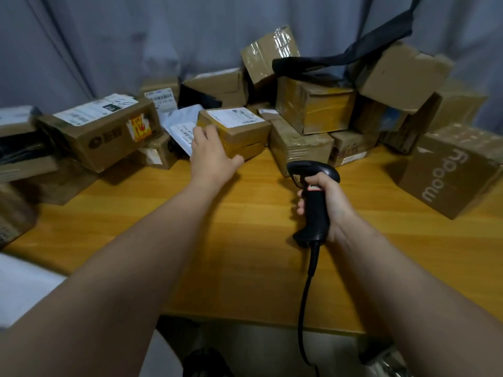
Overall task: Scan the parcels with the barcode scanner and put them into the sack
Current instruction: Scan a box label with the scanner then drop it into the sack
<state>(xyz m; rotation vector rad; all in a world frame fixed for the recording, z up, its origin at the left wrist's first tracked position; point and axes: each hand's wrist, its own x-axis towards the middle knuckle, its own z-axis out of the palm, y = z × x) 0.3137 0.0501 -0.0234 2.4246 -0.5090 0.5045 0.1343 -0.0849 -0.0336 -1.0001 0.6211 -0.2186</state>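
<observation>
Left hand on a box, right hand holding the scanner.
The left hand point(211, 152) rests against a labelled box point(239, 129) in the pile on the table point(245, 254), thumb spread wide. The right hand point(330, 204) curls its fingers round the scanner point(313, 186) just above the tabletop.

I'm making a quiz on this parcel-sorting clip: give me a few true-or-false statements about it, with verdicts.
1. The right hand grips the black barcode scanner. True.
2. The left hand holds the scanner's cord. False: it touches a flat labelled parcel in the pile.
3. The "moody" box sits on the wooden table, on the person's right. True.
4. The scanner is cordless. False: a black cable hangs from its handle.
</observation>
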